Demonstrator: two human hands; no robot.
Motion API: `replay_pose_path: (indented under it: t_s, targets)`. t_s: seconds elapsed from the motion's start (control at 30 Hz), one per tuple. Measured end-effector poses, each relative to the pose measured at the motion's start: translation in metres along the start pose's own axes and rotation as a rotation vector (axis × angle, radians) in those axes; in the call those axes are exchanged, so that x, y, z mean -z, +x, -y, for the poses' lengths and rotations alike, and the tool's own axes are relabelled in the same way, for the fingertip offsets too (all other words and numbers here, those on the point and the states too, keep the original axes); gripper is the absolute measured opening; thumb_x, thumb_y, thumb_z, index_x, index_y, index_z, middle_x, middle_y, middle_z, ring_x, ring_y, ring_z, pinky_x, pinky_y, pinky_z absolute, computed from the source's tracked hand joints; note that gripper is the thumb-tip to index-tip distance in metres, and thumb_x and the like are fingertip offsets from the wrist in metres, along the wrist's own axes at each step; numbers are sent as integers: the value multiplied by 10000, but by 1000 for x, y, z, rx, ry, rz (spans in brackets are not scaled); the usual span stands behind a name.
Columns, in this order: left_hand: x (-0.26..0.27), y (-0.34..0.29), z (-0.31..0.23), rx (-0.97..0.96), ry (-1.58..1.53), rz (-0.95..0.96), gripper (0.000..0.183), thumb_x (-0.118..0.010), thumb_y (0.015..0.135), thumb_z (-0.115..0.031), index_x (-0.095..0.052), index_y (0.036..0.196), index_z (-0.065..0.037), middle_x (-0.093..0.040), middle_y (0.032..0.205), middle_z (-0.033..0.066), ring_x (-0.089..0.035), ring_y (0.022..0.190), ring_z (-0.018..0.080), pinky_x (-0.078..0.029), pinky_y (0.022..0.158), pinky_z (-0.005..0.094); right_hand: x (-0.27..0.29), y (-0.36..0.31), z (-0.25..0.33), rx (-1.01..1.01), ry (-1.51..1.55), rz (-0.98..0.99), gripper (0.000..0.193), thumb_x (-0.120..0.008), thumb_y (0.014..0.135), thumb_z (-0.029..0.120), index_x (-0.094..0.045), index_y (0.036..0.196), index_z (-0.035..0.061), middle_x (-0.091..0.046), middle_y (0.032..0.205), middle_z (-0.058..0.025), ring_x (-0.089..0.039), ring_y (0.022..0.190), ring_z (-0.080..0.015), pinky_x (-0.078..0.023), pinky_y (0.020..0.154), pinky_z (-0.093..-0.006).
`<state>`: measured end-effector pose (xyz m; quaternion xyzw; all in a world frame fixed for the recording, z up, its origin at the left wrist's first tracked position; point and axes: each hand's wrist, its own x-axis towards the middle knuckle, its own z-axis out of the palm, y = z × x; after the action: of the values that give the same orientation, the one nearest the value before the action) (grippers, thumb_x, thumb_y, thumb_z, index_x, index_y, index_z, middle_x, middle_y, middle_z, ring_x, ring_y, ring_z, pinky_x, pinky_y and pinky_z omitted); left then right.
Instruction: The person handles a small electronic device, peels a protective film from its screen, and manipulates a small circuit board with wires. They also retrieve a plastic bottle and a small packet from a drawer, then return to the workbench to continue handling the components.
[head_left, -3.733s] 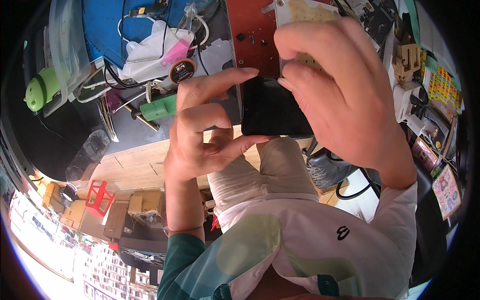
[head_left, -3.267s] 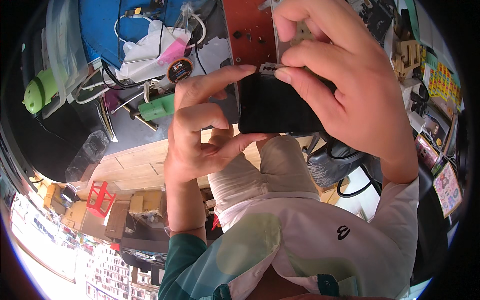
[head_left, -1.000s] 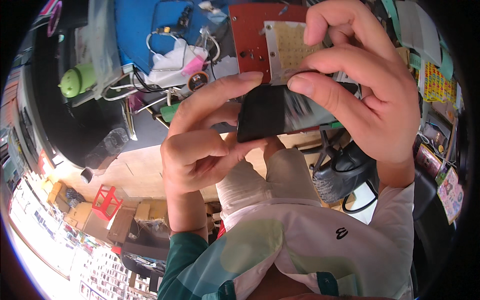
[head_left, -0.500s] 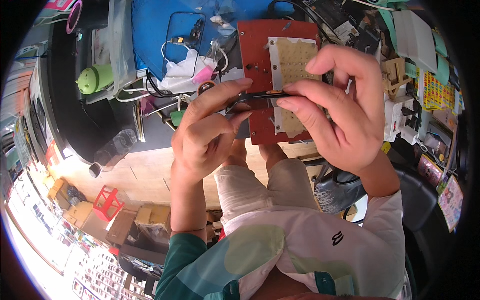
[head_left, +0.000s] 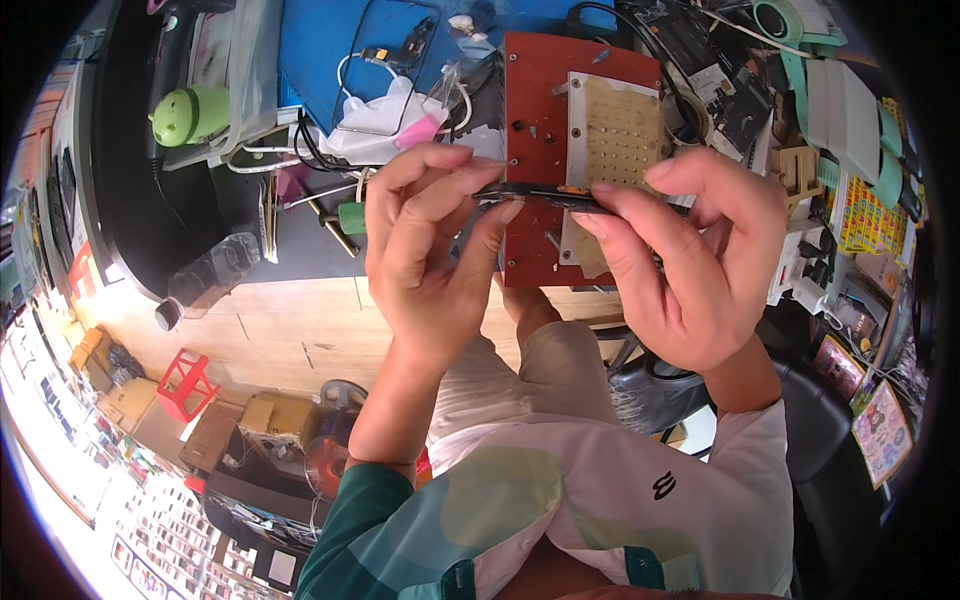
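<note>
Edge-on over the red board (head_left: 530, 100), the phone (head_left: 540, 194) stretched nine-to-three, the left hand (head_left: 428, 255) pinching its nine o'clock end, the right hand (head_left: 700, 275) gripping it toward three, neither nearer!

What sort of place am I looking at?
Probably an electronics repair workshop: the left hand and right hand hold a thin dark device above a red board, with flat dark parts lying to its right.

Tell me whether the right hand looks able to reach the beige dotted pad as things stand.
Probably yes: the upper part of the beige dotted pad lies open beyond the right hand, though it holds a thin black object.
</note>
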<state>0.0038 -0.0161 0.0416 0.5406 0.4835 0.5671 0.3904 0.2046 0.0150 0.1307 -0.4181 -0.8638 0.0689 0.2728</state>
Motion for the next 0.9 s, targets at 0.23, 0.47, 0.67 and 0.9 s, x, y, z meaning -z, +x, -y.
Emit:
replay_pose_path:
  t_s: [0.23,0.47,0.67,0.9]
  targets:
    - [-7,-9,0,152,-88,-51,342,-754,845,144,-693,1159,21,-531,1370,171,-646,1195,250,-613,990,349,-9,-4,8,-8,-28,15,257,-867,844,99,-779,1077,36,-517,1146,-61,-498,902,-158,-374,598,-254]
    - [-9,-11,-12,249,-415,-50,364,-735,904,90,-625,1248,45,-505,1396,176,-601,1256,253,-552,1067,400,-9,-7,5,92,-104,14,261,-872,829,87,-791,1068,19,-517,1153,-73,-525,948,-186,-413,635,-256]
    - [-8,-12,-10,206,-417,-24,377,-757,912,34,-607,1257,53,-490,1399,171,-588,1275,257,-548,1065,405,-6,-8,5,99,-95,20,262,-871,825,73,-785,1061,-2,-505,1169,-94,-528,980,-211,-448,680,-266]
    - [-12,-9,-13,213,-453,-45,378,-767,910,17,-605,1248,64,-486,1395,176,-592,1281,270,-541,1069,416,-5,-12,3,100,-102,7,258,-870,829,73,-782,1059,-5,-497,1165,-91,-527,986,-216,-455,690,-266]
